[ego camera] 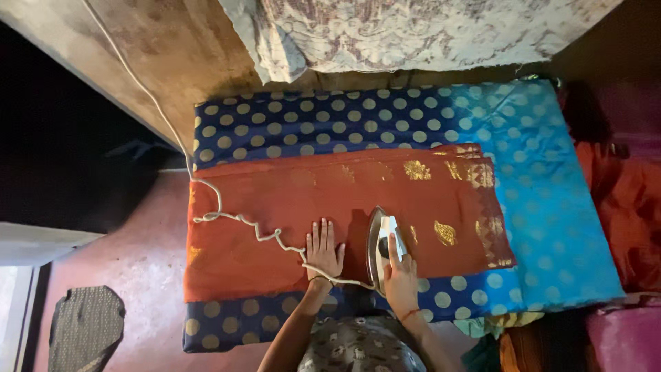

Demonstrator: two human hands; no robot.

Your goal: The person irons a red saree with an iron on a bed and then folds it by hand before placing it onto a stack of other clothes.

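1. While the right hand (399, 272) is wrapped around the handle of the iron (381, 242), the iron sits low and centre in the frame on the rust-red cloth with gold motifs (289, 207); held too long in one spot, its soleplate could scorch the weave.
2. Just left of the iron, the left hand (323, 249) lies flat with fingers spread, pressing the cloth; being so near the hot metal, it could be burned if the iron slides that way.
3. From the iron, the twisted white cord (258, 231) trails across the cloth toward the upper left; it passes by the left wrist and could snag or drag creases in.
4. Beneath, the blue dotted fabric (358, 114) covers the board, and bunching there could press in wrinkles.
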